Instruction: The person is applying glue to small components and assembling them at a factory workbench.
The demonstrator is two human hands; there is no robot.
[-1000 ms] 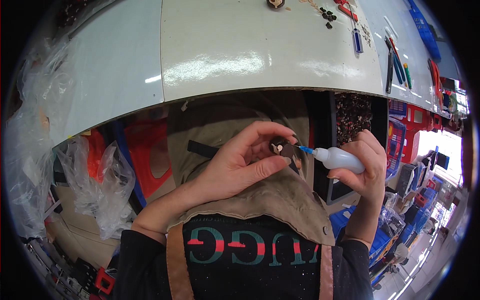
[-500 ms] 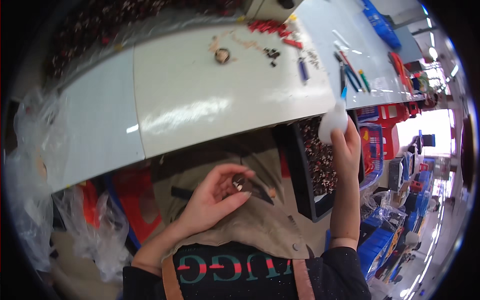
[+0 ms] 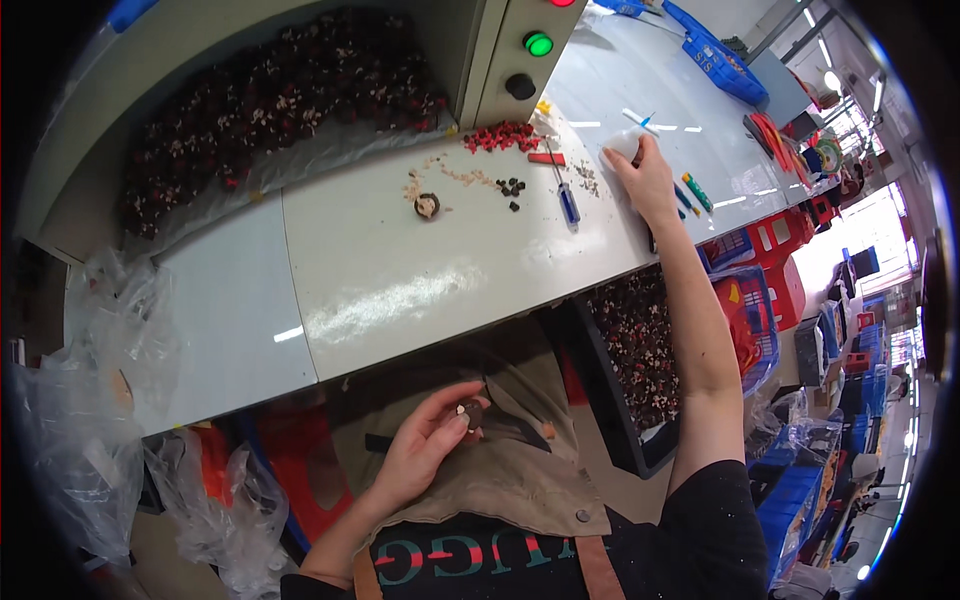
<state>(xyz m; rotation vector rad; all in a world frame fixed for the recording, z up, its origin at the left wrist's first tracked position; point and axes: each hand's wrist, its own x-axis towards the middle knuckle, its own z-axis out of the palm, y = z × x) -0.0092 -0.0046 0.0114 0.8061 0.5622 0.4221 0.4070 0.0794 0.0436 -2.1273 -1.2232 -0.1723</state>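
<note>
Head view, tray (image 3: 600, 420): dark pieces (image 3: 637, 340)
Left hand (image 3: 424, 442): curled round ball (image 3: 471, 413)
Right hand (image 3: 647, 178): gripping white bottle (image 3: 625, 144), contents unclear

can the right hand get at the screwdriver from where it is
Probably yes: only small crumbs lie between the right hand and the blue-handled screwdriver, though that hand seems to hold the white bottle.

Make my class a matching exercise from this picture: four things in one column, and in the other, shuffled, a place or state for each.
1. Left hand
2. Right hand
3. Screwdriver
4. Black tray

A. Lying on the white table
B. Filled with small dark pieces
C. Holding a small dark ball
D. On a white bottle

Pairs: 1-C, 2-D, 3-A, 4-B
</note>
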